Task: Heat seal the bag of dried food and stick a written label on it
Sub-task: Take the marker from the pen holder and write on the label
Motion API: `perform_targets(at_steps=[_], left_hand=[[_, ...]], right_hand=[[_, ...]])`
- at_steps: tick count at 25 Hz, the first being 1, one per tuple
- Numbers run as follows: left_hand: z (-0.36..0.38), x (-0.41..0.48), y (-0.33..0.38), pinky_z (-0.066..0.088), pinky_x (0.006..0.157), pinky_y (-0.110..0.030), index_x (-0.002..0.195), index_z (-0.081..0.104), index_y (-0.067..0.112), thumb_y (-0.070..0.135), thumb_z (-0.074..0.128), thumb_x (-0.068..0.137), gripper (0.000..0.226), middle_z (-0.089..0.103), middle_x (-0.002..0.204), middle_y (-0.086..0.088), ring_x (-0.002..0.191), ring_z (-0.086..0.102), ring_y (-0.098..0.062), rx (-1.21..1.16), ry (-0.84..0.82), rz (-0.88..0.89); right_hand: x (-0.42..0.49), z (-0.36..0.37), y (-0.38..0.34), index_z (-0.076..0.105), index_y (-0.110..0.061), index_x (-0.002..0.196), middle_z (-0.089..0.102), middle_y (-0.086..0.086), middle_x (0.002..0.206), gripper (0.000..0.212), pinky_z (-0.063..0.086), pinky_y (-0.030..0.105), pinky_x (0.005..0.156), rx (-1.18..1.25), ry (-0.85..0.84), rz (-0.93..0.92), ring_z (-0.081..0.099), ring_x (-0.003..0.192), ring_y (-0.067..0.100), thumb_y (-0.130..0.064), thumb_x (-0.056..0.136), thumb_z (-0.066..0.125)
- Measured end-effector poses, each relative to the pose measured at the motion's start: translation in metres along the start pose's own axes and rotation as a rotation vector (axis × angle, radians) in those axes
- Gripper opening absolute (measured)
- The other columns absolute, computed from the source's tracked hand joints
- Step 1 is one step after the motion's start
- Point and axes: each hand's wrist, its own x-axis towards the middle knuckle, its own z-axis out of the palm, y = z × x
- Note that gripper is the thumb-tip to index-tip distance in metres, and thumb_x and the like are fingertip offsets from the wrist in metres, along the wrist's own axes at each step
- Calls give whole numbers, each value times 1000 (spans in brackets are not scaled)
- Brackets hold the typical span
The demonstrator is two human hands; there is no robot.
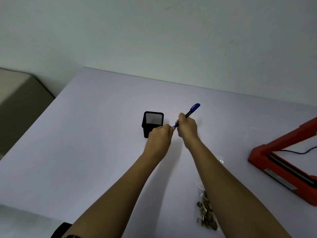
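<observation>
My right hand (187, 128) grips a blue marker pen (193, 109) above the middle of the white table (85, 143); its capped upper end points up and to the right. My left hand (160, 137) pinches the pen's lower blue end at my fingertips. A clear bag of dried food (206, 213) lies flat on the table near the front, partly hidden under my right forearm. The red heat sealer (281, 158) stands at the right edge with its arm raised.
A black mesh pen holder (152, 120) stands just behind my left hand. A black cable (301, 152) runs from the sealer. A grey cabinet (18, 100) stands past the table's left edge. A pale wall backs the table.
</observation>
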Motion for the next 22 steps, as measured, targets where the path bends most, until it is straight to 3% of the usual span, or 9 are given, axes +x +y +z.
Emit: perform_targets(at_steps=[2, 5, 9, 11, 15, 19, 20, 22], left_hand=[[2, -9, 0, 40, 63, -39, 83, 63, -4, 24, 45, 98, 36, 65, 75, -18, 70, 56, -33, -1, -24, -33], [7, -25, -16, 43, 62, -36, 79, 66, -2, 20, 52, 95, 31, 65, 70, -17, 66, 56, -30, -122, -32, -127], [14, -44, -59, 42, 70, -30, 102, 64, 4, 13, 53, 90, 18, 67, 85, -12, 80, 60, -28, -61, -42, -381], [15, -53, -81, 40, 66, -28, 98, 61, 1, 10, 49, 88, 17, 61, 83, -9, 75, 55, -25, 33, -87, -458], [19, -63, -111, 39, 64, -31, 92, 58, -1, 7, 45, 88, 16, 57, 82, -12, 73, 50, -26, 187, -183, -476], [25, -65, -120, 35, 63, -30, 84, 50, 5, 9, 43, 89, 9, 51, 79, -10, 72, 49, -28, 217, -222, -466], [25, -66, -120, 36, 64, -30, 90, 51, 5, 11, 45, 89, 8, 53, 83, -11, 76, 52, -29, 198, -217, -466], [25, -68, -118, 39, 69, -30, 110, 52, 5, 17, 54, 87, 27, 55, 100, -12, 87, 55, -31, 144, -150, -492]], right_hand=[[5, -14, -2, 51, -11, 59, 49, 3, 55, 34, 34, 26, 46, 22, 49, 53, 41, 48, 16, -24, 88, 37], [9, -35, -1, 51, -11, 62, 46, 2, 56, 34, 31, 23, 45, 20, -23, 34, 36, 45, 13, -27, 89, 40], [1, -35, 20, 55, -11, 69, 47, 0, 57, 41, 37, 21, 46, 126, -20, 7, 40, 47, 10, -42, 94, 42], [-4, -29, 37, 58, -11, 70, 49, 0, 60, 42, 42, 19, 50, 229, 5, 47, 44, 50, 9, -43, 93, 45], [-16, -17, 70, 64, -10, 74, 58, 2, 68, 35, 51, 19, 63, 361, 21, 112, 55, 59, 9, -37, 92, 52], [-21, -6, 84, 64, -12, 74, 59, 1, 68, 30, 51, 17, 63, 405, 26, 97, 58, 61, 7, -33, 92, 54], [-21, -4, 86, 63, -12, 74, 59, 0, 68, 27, 51, 16, 64, 408, 20, 82, 58, 61, 6, -31, 92, 55], [-20, -1, 87, 62, -14, 74, 59, -1, 68, 21, 51, 18, 68, 407, -3, 41, 58, 61, 4, -27, 90, 60]])
